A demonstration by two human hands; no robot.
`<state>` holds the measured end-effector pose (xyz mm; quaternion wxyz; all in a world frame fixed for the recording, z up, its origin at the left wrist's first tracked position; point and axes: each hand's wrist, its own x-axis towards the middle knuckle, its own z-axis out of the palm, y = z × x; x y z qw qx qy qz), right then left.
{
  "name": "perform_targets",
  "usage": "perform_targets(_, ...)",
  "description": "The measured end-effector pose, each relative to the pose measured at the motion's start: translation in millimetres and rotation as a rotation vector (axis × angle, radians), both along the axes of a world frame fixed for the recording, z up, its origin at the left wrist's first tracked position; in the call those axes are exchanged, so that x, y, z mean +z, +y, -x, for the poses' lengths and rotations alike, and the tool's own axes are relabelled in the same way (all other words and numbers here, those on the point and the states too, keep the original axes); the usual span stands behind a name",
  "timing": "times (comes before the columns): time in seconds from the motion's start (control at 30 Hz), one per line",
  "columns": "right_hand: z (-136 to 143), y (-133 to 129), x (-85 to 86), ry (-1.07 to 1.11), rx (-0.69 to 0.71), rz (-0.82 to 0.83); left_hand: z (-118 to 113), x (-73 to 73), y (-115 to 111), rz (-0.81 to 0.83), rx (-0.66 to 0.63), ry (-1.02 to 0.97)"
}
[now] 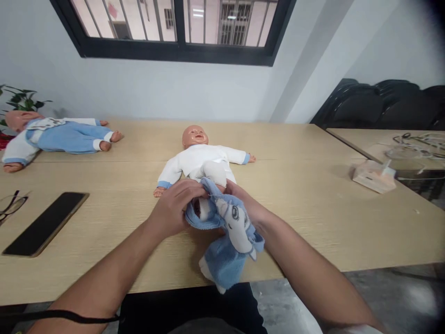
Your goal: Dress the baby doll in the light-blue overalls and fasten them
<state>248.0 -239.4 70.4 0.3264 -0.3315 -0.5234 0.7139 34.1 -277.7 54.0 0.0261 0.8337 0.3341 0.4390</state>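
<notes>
A baby doll (205, 160) in a white, blue-cuffed top lies on its back on the table, head toward the wall and legs toward me. Blue doll overalls (227, 262) with a white cartoon animal face on the bib are bunched around its lower legs and hang toward the table's front edge. My left hand (176, 204) is closed on the rim of a blue leg opening, and part of a doll's foot shows inside. On the other side, my right hand (245, 199) is curled around the cloth beside the doll's raised leg; its fingers are partly hidden by the leg and fabric.
A second doll (66, 136) in blue overalls lies at the back left near a plant (22, 98). Closer on the left are a phone (48, 223) and eyeglasses (12, 206). A tissue pack (373, 176) and cables (417, 146) are at right, with stacked black chairs (378, 104) behind.
</notes>
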Motion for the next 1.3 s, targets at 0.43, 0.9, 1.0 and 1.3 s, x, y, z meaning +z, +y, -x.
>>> perform_targets(0.43,-4,1,-1.7,-0.079,-0.053,-0.235,1,1.4,-1,0.076,0.032,0.013)
perform_targets(0.9,-10,2,-9.8,-0.131,0.315,-0.139,23,6.9,11,0.629,-0.225,-0.148)
perform_targets(1.0,-8,2,-11.2,-0.099,0.350,-0.130,22,-1.3,20,0.568,0.143,-0.520)
perform_targets(1.3,-5,4,-11.3,0.082,0.185,-0.110,22,12.3,-2,0.166,-0.047,-0.053)
